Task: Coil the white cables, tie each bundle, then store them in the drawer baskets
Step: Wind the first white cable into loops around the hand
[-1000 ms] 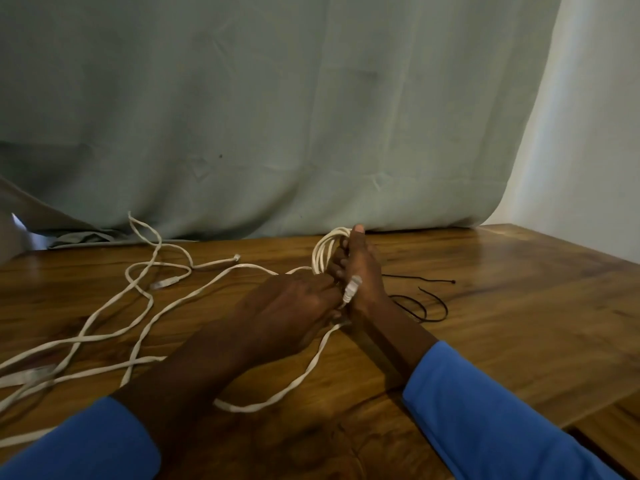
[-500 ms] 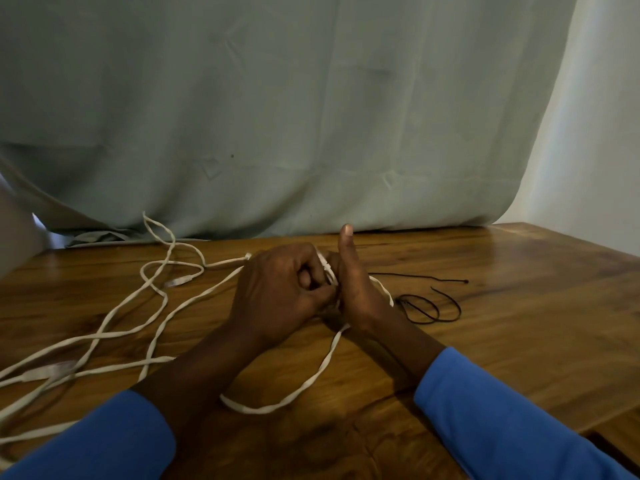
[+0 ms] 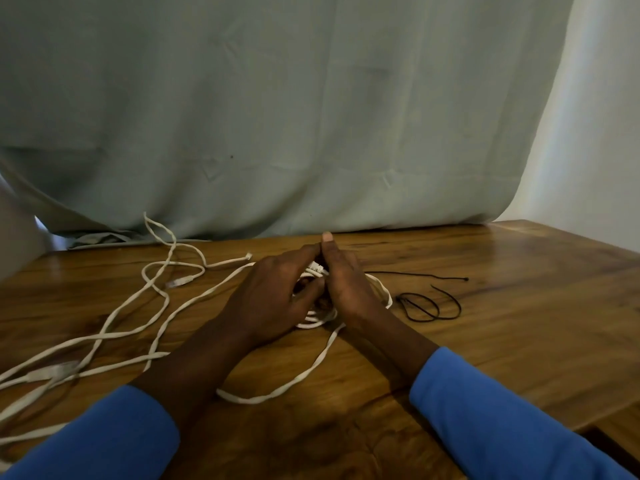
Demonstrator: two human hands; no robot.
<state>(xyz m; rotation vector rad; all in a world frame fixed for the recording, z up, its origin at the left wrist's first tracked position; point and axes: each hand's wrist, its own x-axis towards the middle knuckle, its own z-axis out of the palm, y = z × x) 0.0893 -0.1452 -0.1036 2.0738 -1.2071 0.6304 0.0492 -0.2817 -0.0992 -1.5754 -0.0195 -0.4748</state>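
A small coil of flat white cable [image 3: 318, 318] lies on the wooden table [image 3: 502, 327] between my two hands. My left hand [image 3: 273, 299] curls over the coil's left side, its fingers meeting my right hand at the top. My right hand [image 3: 346, 285] stands on edge against the coil, thumb up, holding the loops and a white plug [image 3: 317, 266]. The cable's loose tail [image 3: 277, 393] loops toward me, then trails away left. More white cables [image 3: 114, 327] sprawl over the left half of the table.
Thin black ties [image 3: 429, 306] lie curled just right of my right hand. A grey-green cloth [image 3: 277, 116] hangs behind the table's far edge. The table's front right corner drops off at the lower right.
The coil has come down from upright in my right hand to flat on the table. My left hand has opened from a fist and now curls over the loops.
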